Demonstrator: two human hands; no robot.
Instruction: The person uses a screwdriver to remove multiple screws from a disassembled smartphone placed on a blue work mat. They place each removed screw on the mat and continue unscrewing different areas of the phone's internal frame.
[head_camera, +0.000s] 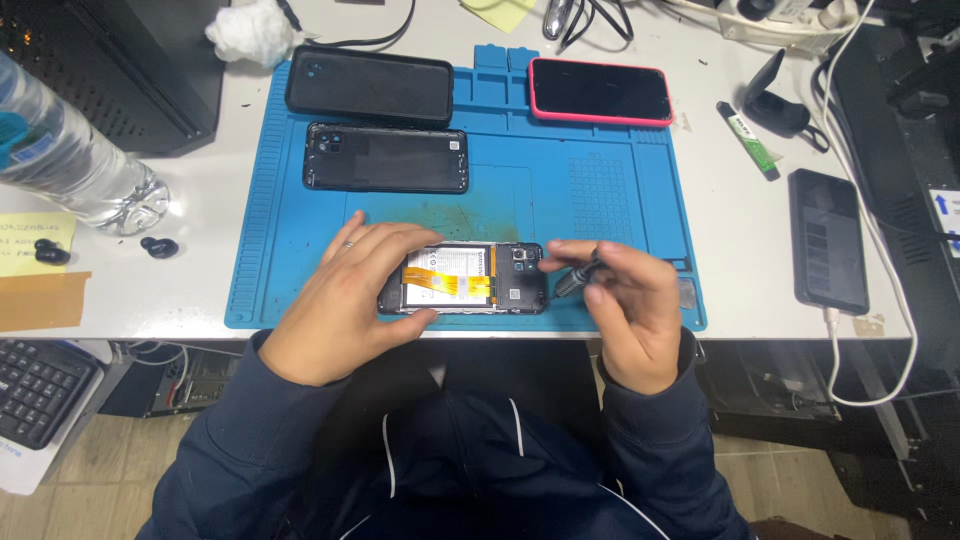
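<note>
Two hands: left steadies one opened phone; right grips screwdriver.

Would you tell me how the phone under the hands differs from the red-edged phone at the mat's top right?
The opened phone shows its battery and orange ribbon cables; the red-edged phone shows only a dark screen. The left hand steadies the opened one; the red-edged one lies untouched. Both lie flat on the blue mat.
</note>
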